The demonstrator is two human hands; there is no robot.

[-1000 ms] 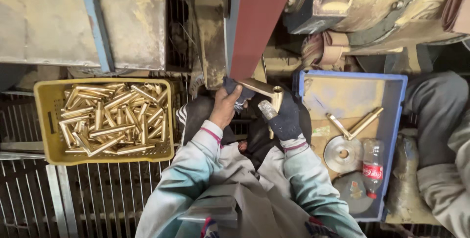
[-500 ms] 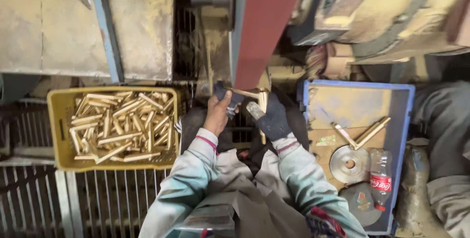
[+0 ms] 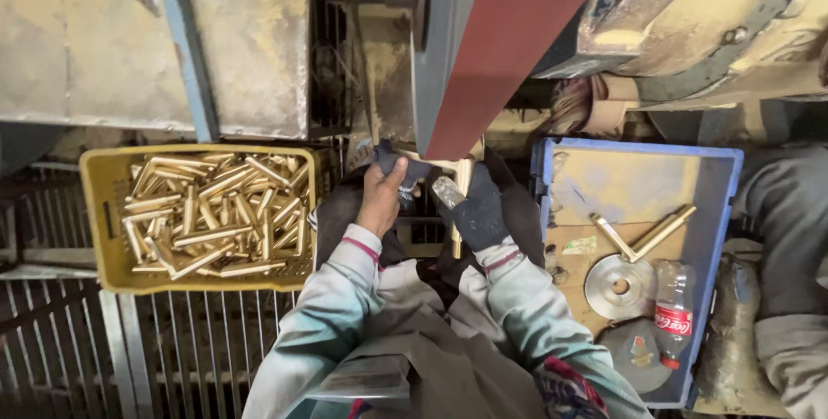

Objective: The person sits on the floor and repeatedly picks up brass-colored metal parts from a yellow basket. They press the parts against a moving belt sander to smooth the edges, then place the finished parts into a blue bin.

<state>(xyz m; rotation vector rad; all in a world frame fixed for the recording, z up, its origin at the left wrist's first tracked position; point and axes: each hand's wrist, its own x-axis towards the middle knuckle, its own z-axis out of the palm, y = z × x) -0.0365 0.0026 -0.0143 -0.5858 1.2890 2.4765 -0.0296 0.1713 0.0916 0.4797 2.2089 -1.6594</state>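
My left hand (image 3: 380,196) is bare and grips a dark cloth wrapped over one end of a brass part (image 3: 460,179). My right hand (image 3: 475,206), in a dark glove, holds the other end of the same part. The part is pressed up against the lower end of a reddish-brown sanding belt (image 3: 500,48) that slants up and to the right. Most of the part is hidden by my fingers and the belt.
A yellow crate (image 3: 102,229) full of several brass rods (image 3: 216,212) sits at my left. A blue tray (image 3: 720,212) at my right holds brass pieces (image 3: 642,234), a metal disc (image 3: 619,285) and a plastic bottle (image 3: 674,311). Metal grating (image 3: 181,350) lies below.
My hands stay at the belt with the part; the view has shifted slightly, and the part has been tilted a little against the belt.
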